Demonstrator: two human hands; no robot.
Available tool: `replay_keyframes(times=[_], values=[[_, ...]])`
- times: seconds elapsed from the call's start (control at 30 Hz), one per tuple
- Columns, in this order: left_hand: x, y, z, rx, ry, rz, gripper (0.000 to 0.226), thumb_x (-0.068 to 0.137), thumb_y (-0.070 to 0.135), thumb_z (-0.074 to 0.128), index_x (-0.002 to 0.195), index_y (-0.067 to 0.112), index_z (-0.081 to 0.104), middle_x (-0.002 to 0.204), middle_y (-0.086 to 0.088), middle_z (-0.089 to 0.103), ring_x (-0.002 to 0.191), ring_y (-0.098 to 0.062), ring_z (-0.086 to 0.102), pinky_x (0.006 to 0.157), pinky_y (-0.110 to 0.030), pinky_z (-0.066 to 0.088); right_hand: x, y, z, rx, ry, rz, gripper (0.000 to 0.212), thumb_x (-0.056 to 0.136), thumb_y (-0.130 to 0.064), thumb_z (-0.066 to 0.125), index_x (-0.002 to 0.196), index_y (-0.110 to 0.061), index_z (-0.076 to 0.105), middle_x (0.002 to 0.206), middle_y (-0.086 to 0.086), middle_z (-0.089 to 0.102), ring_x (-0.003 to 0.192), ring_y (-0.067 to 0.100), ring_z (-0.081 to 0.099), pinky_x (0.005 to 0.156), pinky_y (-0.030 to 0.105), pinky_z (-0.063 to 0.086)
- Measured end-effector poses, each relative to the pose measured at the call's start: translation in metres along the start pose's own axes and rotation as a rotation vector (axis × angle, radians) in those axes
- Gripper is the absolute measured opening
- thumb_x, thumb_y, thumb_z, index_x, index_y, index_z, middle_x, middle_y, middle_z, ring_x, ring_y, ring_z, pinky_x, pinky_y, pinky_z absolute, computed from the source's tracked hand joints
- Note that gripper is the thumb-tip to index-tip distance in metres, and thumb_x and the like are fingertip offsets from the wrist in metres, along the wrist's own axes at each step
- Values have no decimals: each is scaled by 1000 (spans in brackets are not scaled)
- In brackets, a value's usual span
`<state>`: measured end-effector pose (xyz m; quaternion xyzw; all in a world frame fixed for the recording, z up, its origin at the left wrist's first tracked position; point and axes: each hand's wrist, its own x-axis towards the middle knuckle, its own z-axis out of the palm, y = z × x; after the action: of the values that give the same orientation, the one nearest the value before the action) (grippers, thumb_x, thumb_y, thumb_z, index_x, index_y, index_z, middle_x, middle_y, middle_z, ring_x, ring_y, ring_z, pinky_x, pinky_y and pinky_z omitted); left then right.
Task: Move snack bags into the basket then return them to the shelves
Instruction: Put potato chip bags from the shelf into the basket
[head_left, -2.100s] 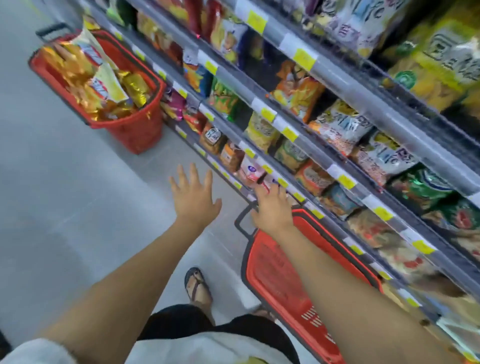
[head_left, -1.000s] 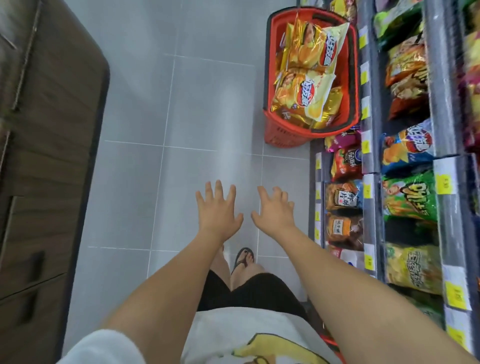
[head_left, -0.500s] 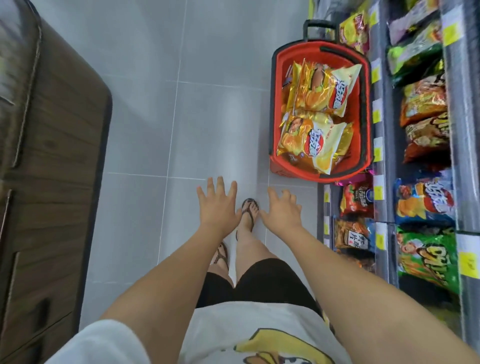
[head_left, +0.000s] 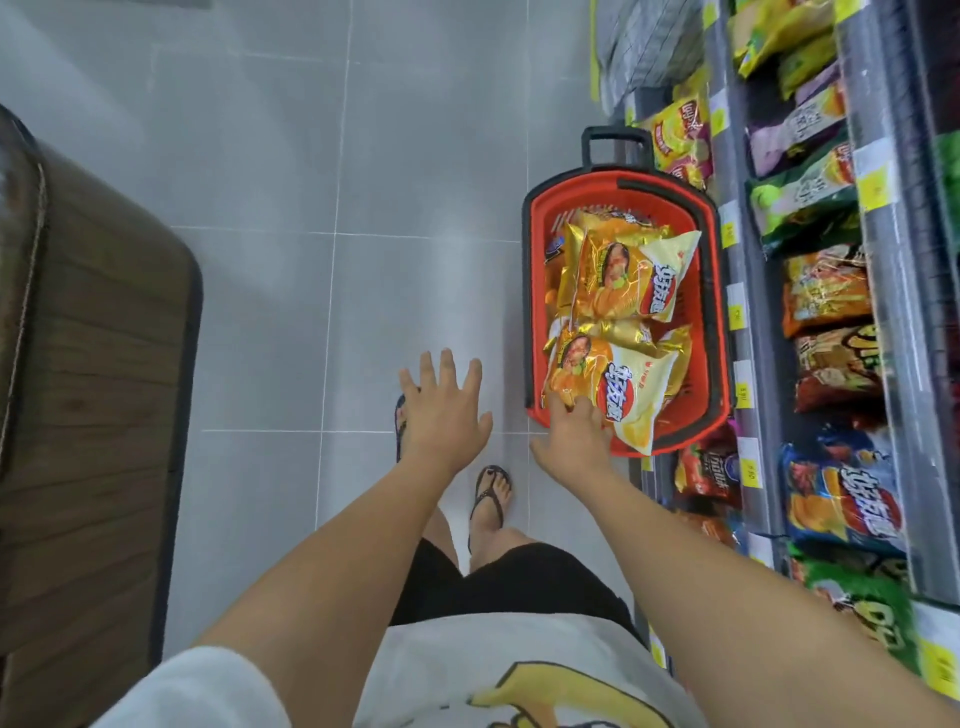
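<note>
- The snack bags sit piled in the red basket (head_left: 531, 291) on the floor, right beside the shelves (head_left: 893, 291). The nearest bag (head_left: 623, 389) overhangs the basket's near rim.
- The person's right hand (head_left: 574, 439) reaches to that bag's near corner, fingertips touching it. I can't tell whether they've pinched it.
- The left hand (head_left: 444, 415) hovers over the floor, fingers spread, holding nothing.
- The bags look puffy, light and slick, with breakable contents. I'd pinch a corner or seam rather than squeeze the middle.
</note>
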<state>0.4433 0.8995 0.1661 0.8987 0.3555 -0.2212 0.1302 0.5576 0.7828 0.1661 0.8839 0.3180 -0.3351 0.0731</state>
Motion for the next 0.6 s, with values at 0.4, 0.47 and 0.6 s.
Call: replay_keyframes(times=[0.4, 0.47, 0.6], values=[[120, -16, -69, 269, -102, 365, 70, 96, 56, 34, 153, 24, 7, 161, -14, 2, 147, -40, -3, 115, -59, 5, 75, -39, -39, 274, 57, 276, 70, 90, -39, 57, 149, -20, 23, 147, 19, 29, 134, 38, 28, 106, 53, 33], [131, -1, -76, 316, -125, 437, 70, 96, 56, 34, 153, 24, 7, 161, -14, 1, 146, -40, -3, 116, -60, 5, 73, -30, -36, 360, 47, 370, 71, 91, -40, 56, 149, -20, 21, 143, 21, 32, 132, 39, 31, 105, 51, 35], [159, 46, -85, 401, -156, 614, 70, 98, 53, 33, 154, 23, 5, 161, -15, -1, 146, -40, -3, 116, -60, 5, 76, 3, -29, 490, 16, 550, 73, 88, -43, 59, 147, -19, 23, 142, 20, 35, 130, 40, 33, 103, 48, 36]])
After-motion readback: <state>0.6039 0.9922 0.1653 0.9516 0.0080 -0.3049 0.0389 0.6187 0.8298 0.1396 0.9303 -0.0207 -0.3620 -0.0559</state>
